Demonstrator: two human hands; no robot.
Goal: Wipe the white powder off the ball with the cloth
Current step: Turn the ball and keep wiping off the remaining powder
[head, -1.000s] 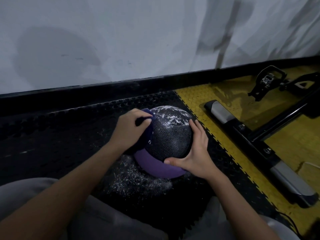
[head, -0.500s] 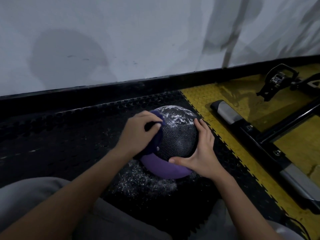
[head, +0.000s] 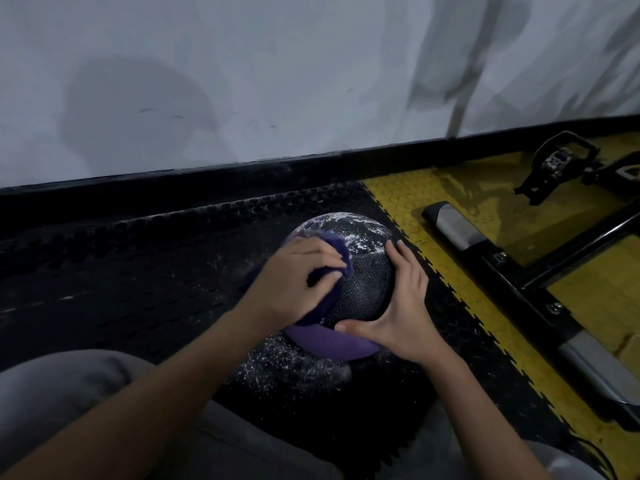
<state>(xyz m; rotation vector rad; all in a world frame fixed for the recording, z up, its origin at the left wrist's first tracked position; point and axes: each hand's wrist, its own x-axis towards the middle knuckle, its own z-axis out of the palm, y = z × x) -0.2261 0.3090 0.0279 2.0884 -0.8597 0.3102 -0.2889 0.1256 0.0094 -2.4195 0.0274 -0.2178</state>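
The person sits on the floor with the ball [head: 367, 282] between the knees, on the black rubber mat [head: 138, 271] close to the wall [head: 242, 81]. The left hand [head: 294, 289] has its fingers curled round a bunched purple cloth [head: 337, 247] and presses it on the upper left side of the ball, so that the bunch gives a thick pad against the rough surface. The right hand [head: 401, 313] holds nothing: its fingers lie straight and close together along the right side of the ball, and the thumb is spread wide across the lower front. I think it is placed so because a round ball would roll away under the rubbing, and the flat hand stops this. The near face of the ball looks dark and mostly clean, but the far top carries much white powder [head: 349, 226], not yet wiped, so I judge the work about half done. There is a smooth purple band under the ball; I cannot tell if it is cloth or part of the ball. Loose powder [head: 287, 368] lies on the mat in front of the ball. To the right, on the yellow floor [head: 408, 202], stands a metal frame [head: 460, 233], well apart from the hands.
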